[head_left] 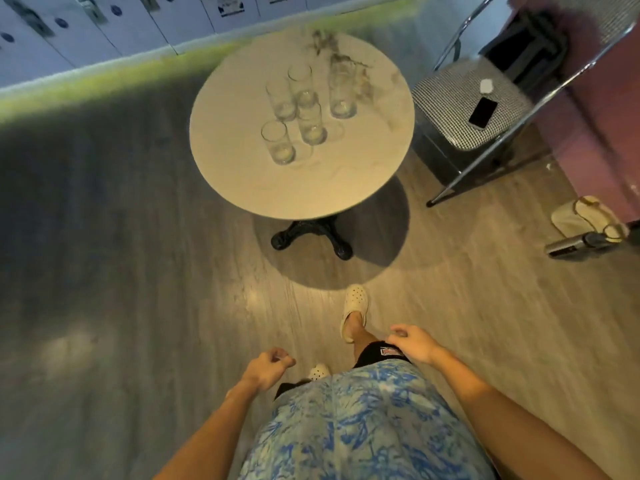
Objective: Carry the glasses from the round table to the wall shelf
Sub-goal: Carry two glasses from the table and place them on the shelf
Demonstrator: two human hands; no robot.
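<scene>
Well, L hand & R hand loosely curled, holding nothing; five glasses upright on table ahead.

Café-like room; round marble table on iron pedestal, houndstooth chair, plank floor, white boxes

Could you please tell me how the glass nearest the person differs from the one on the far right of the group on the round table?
The nearest glass looks shorter and narrower; the far-right glass looks taller and wider. The nearest glass stands at the group's front left, the far-right glass beside the round table's dark veining. Both are clear, upright and seemingly empty.
</scene>
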